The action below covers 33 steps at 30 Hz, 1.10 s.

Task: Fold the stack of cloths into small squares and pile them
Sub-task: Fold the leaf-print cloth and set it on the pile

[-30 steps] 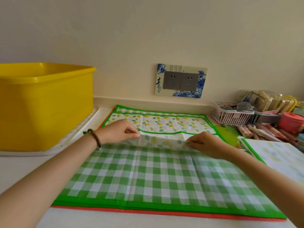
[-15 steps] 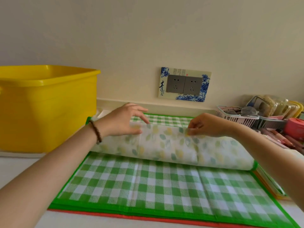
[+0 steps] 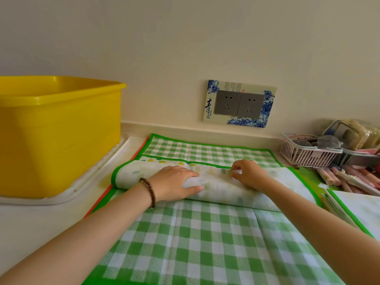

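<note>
Currently the top cloth (image 3: pixel 222 188) — green check, leaf print on its underside — lies doubled over toward the wall, its fold running across the middle of the stack (image 3: pixel 205 243) at the centre of the worktop (image 3: pixel 30 223). Left hand (image 3: pixel 174 184): fingers curled over the fold, thumb on its near side, gripping it. Right hand (image 3: pixel 249 173): fingers pinch the cloth's turned edge. Yellow tub (image 3: pixel 57 130) stands at the worktop's left edge; white basket (image 3: pixel 304 155) sits at the rear right corner.

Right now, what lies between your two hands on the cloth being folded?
In the head view, only the turned-over fold of the leaf-print cloth spans the gap between left hand and right hand.
</note>
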Available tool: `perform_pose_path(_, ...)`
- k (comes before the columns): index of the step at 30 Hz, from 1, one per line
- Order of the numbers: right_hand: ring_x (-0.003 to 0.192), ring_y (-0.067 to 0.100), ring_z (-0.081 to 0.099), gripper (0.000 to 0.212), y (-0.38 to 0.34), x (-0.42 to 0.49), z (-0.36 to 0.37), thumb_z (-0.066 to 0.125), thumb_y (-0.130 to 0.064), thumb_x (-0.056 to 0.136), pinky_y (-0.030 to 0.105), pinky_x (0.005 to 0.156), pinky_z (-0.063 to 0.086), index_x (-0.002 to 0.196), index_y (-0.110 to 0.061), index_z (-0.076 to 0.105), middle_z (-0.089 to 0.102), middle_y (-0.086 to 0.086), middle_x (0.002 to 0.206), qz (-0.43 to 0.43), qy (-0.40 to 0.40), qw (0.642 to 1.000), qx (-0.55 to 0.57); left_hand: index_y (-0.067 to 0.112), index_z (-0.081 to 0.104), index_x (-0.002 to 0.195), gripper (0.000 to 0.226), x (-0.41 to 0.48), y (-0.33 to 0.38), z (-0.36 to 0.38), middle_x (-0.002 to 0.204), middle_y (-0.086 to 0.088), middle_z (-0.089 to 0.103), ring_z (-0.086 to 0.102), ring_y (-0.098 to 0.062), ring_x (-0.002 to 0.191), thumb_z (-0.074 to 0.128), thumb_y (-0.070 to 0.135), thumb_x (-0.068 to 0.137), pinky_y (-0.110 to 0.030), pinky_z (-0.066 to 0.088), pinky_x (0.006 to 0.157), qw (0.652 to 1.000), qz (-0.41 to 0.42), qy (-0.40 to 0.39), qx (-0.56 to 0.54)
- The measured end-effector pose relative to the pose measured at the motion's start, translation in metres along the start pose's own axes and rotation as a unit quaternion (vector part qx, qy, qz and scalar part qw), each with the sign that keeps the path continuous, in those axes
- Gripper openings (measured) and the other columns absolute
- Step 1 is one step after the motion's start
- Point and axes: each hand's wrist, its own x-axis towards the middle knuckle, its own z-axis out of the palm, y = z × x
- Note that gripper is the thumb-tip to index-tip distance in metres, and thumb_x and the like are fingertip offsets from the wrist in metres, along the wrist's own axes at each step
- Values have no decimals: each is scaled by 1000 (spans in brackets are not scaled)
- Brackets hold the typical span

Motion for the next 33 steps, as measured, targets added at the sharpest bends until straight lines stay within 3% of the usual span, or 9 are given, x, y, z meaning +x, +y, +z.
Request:
perform_pose_path(6, 101, 25, 59, 27, 6, 11, 6, 51, -24, 93, 32, 82, 47, 117, -17, 60, 61, 6, 119, 37, 41, 998, 6, 30, 19, 149, 71, 18, -16, 19, 157, 7, 16, 12, -11, 144, 27, 67, 89, -34, 7, 118, 1000, -14, -19, 2)
perform_pose_path(11, 118, 25, 51, 40, -18, -2, 13, 46, -28, 96, 37, 103, 38, 135, -19, 47, 43, 5, 140, -1, 80, 997, 8, 32, 6, 150, 68, 23, -21, 35, 158, 9, -1, -6, -9, 145, 23, 63, 92, -37, -5, 118, 998, -18, -48, -28)
perform_pose_path(14, 130, 22, 41, 44, -56, -17, 24, 39, -32, 99, 35, 110, 31, 140, -18, 40, 37, 3, 147, -40, 57, 996, 64, 29, 2, 151, 63, 24, -21, 38, 158, 10, -2, -7, -7, 144, 18, 56, 96, -35, -6, 118, 998, -24, -43, -39)
perform_pose_path(17, 141, 18, 23, 47, -80, -27, 38, 31, -31, 100, 34, 116, 15, 145, -17, 30, 25, 2, 154, -45, 9, 998, 36, 25, 0, 151, 57, 26, -21, 39, 158, 9, -2, -7, -5, 144, 15, 46, 100, -34, -7, 118, 998, -28, -41, -35)
perform_pose_path(20, 143, 17, 16, 47, -83, -33, 47, 23, -32, 101, 37, 116, 9, 146, -19, 27, 21, 1, 155, -37, -17, 999, 31, 23, 1, 151, 56, 26, -22, 39, 158, 9, -3, -7, -6, 144, 14, 44, 101, -34, -6, 118, 999, -29, -40, -18)
perform_pose_path(26, 146, 19, 2, 57, -56, -41, 43, 17, -55, 96, 44, 117, 0, 149, -33, 13, 6, -3, 159, 9, -53, 999, -4, 24, 1, 151, 59, 25, -22, 38, 158, 10, -5, -8, -5, 144, 17, 48, 100, -33, -6, 117, 999, -25, -40, -18)
perform_pose_path(33, 146, 16, 3, 55, 13, -52, 27, 15, -57, 96, 43, 118, 1, 148, -39, 11, 5, -7, 159, 70, -48, 996, -26, 26, 0, 151, 58, 27, -25, 42, 158, 12, -6, -8, -4, 144, 16, 49, 99, -34, -6, 117, 999, -24, -38, -17)
